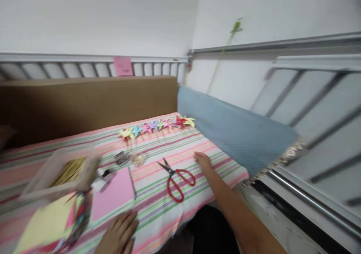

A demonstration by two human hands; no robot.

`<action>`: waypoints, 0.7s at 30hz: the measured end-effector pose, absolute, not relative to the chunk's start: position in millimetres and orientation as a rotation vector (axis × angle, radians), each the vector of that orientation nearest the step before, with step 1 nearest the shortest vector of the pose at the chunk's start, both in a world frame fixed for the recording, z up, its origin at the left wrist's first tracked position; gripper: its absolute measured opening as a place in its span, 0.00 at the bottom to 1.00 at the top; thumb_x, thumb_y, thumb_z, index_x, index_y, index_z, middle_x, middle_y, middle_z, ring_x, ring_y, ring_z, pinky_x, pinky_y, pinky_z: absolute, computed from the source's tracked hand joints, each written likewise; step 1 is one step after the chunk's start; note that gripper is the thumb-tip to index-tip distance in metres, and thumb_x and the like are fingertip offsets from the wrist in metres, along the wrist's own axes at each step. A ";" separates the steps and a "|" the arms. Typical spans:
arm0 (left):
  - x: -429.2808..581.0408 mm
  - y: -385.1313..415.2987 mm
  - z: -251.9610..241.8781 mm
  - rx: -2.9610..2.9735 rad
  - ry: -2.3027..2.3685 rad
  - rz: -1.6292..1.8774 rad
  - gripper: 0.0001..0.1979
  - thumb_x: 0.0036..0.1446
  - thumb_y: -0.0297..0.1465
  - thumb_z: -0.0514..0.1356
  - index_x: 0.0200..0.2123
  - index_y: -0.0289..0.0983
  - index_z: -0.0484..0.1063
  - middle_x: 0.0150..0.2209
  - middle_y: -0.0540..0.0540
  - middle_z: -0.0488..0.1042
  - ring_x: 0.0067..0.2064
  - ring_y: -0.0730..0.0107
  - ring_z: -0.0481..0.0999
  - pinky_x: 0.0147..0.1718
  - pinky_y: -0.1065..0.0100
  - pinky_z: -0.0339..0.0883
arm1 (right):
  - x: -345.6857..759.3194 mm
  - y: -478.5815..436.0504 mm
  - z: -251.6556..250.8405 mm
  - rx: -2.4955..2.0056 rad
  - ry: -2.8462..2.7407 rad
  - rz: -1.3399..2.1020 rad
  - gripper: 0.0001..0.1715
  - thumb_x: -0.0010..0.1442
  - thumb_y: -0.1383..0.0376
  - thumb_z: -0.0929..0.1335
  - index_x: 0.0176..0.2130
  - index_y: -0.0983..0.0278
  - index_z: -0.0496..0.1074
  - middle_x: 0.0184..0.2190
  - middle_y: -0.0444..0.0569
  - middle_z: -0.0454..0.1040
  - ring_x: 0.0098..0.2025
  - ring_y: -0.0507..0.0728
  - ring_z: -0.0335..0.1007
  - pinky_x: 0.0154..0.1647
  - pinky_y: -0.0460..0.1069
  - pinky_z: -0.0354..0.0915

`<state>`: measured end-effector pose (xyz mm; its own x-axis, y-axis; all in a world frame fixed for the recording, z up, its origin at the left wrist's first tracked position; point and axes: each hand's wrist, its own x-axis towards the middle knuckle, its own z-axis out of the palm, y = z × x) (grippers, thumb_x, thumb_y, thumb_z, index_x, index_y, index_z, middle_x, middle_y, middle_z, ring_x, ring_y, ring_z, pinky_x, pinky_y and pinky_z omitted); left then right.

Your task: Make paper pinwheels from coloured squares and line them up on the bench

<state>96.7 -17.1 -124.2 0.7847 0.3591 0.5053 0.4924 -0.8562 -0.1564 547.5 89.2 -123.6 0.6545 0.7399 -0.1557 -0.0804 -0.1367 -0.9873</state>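
My right hand reaches forward and rests flat on the striped cloth, fingers stretched out, just right of the red-handled scissors. It holds nothing. My left hand lies at the near edge of the cloth with fingers loosely spread, beside a pink paper pad. A row of several small coloured paper pinwheels lies along the far side of the cloth. The picture is blurred by motion.
A clear box of yellow sticks and a stack of coloured paper sit at the left. Small items lie mid-cloth. A brown board stands behind, a blue mat at the right, and metal rails along the walls.
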 end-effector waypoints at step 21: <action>56.1 -72.2 -102.0 -2.340 -1.735 -1.235 0.12 0.58 0.27 0.54 0.44 0.38 0.72 0.45 0.41 0.76 0.50 0.61 0.72 0.51 0.56 0.65 | 497.6 -14.5 -139.8 -1.451 -0.371 0.793 0.17 0.28 0.64 0.74 0.24 0.65 0.71 0.17 0.42 0.72 0.19 0.52 0.70 0.16 0.44 0.65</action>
